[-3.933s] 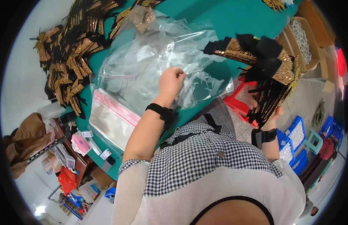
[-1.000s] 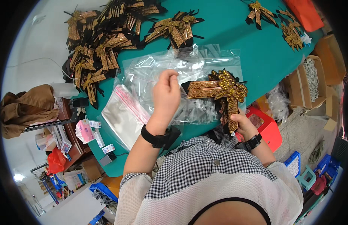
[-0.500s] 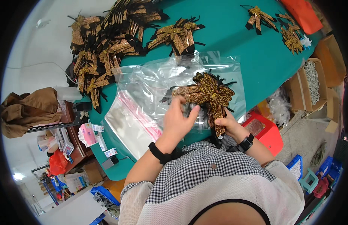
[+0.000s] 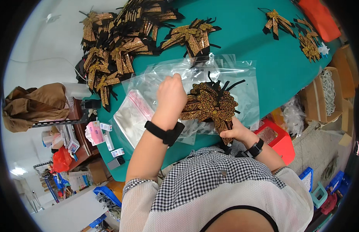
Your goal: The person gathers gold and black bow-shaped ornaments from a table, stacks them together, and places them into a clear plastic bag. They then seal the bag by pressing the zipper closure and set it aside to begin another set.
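A gold beaded bow with sequined tails and black strips is held over clear plastic bags on the green table. My right hand grips its lower tail, thumb on top. My left hand is raised beside the bow's left tail, its fingers curled closed with the back of the hand toward me. Whatever the left fingers pinch, if anything, is hidden. Below the left wrist lies a stack of clear bags with pink strips.
Many similar bows are heaped at the far left of the green table, with a smaller pile beside them. More bows lie far right. A red stool and a carton of pale rings stand right; a tissue pack sits left.
My left hand has left the bow's tail, moving up and leftward, and its fingers have closed. The bow has tilted in my right hand, which keeps its grip.
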`<action>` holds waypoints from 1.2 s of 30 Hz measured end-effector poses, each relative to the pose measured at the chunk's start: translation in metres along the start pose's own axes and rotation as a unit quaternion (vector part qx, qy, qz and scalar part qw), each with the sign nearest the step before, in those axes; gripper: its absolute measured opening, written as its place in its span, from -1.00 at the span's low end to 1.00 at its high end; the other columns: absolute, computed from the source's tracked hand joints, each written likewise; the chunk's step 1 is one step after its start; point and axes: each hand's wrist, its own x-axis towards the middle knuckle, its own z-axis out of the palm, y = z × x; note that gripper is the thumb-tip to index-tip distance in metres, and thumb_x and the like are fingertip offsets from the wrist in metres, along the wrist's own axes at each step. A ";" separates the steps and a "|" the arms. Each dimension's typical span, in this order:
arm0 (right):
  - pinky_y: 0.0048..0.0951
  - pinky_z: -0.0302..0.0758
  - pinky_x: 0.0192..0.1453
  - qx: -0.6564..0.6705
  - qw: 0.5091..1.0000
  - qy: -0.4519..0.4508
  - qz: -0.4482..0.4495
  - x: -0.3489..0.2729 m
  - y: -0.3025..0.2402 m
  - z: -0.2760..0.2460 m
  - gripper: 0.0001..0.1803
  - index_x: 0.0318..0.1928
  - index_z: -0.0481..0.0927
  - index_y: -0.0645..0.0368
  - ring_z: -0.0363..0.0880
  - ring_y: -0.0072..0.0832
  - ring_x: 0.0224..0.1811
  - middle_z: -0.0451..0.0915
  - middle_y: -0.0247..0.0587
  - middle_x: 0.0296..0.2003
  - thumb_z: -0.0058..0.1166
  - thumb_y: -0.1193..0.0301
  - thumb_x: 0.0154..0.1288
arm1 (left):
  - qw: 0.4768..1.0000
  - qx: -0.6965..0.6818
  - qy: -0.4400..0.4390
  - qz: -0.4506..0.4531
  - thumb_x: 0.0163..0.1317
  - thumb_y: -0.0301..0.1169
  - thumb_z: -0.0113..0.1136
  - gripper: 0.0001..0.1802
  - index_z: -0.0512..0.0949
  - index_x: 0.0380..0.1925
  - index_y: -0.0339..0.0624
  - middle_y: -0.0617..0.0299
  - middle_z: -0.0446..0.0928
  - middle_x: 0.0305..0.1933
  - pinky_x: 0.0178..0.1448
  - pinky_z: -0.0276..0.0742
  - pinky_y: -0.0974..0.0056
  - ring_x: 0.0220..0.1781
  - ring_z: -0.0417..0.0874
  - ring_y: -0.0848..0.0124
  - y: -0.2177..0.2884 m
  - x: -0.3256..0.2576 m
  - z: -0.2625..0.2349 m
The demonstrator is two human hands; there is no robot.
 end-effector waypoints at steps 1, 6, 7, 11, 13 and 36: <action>-0.46 0.29 0.13 -0.040 0.999 0.000 -0.002 0.000 -0.001 0.001 -0.03 0.24 0.07 0.22 0.34 -0.49 0.02 0.35 -0.22 0.01 0.32 0.36 -0.20 | 1.000 0.001 0.002 0.000 -0.05 -0.56 0.04 -0.86 0.48 -0.41 -0.27 -0.11 0.48 -0.42 -0.27 0.47 0.06 -0.37 0.54 -0.01 -0.002 0.005 0.006; -0.43 0.25 0.18 -0.107 0.994 -0.008 -0.032 0.008 -0.012 0.006 -0.03 0.24 0.06 0.26 0.32 -0.43 0.07 0.34 -0.17 0.04 0.31 0.36 -0.22 | 0.975 -0.222 0.012 -0.015 0.00 -0.48 0.10 -0.88 0.52 -0.43 -0.27 0.11 0.49 -0.59 -0.37 0.43 0.16 -0.51 0.54 0.20 0.002 0.015 0.009; -0.42 0.26 0.18 -0.117 0.992 -0.006 -0.036 0.010 -0.015 0.007 -0.02 0.23 0.05 0.28 0.32 -0.43 0.07 0.35 -0.15 0.04 0.31 0.36 -0.23 | 0.975 -0.223 0.013 -0.015 0.00 -0.48 0.10 -0.88 0.52 -0.43 -0.27 0.11 0.49 -0.59 -0.37 0.43 0.16 -0.51 0.54 0.20 0.006 0.017 0.005; -0.42 0.26 0.18 -0.168 0.986 0.011 -0.018 0.011 -0.022 0.012 0.00 0.22 0.04 0.33 0.32 -0.42 0.07 0.34 -0.10 0.03 0.32 0.39 -0.26 | 0.954 -0.295 -0.025 -0.041 0.02 -0.45 0.09 -0.88 0.52 -0.41 -0.21 0.13 0.49 -0.59 -0.41 0.42 0.20 -0.54 0.54 0.23 0.028 0.019 -0.020; -0.42 0.26 0.17 -0.163 0.986 0.025 -0.018 0.014 -0.020 0.014 -0.01 0.21 0.04 0.33 0.32 -0.41 0.07 0.34 -0.10 0.03 0.32 0.40 -0.26 | 0.954 -0.296 -0.031 -0.039 0.03 -0.44 0.10 -0.88 0.51 -0.40 -0.19 0.12 0.50 -0.58 -0.41 0.43 0.20 -0.53 0.54 0.21 0.037 0.015 -0.022; -0.43 0.52 -0.23 0.153 0.983 0.102 -0.025 0.036 -0.021 0.025 -0.39 -0.01 0.29 0.23 0.52 -0.45 -0.30 0.45 -0.21 -0.24 0.22 0.31 -0.09 | 0.991 -0.130 0.018 -0.017 0.11 -0.32 0.03 -0.78 0.45 -0.53 -0.29 -0.10 0.47 -0.46 -0.32 0.46 0.02 -0.45 0.53 -0.02 -0.010 -0.099 0.059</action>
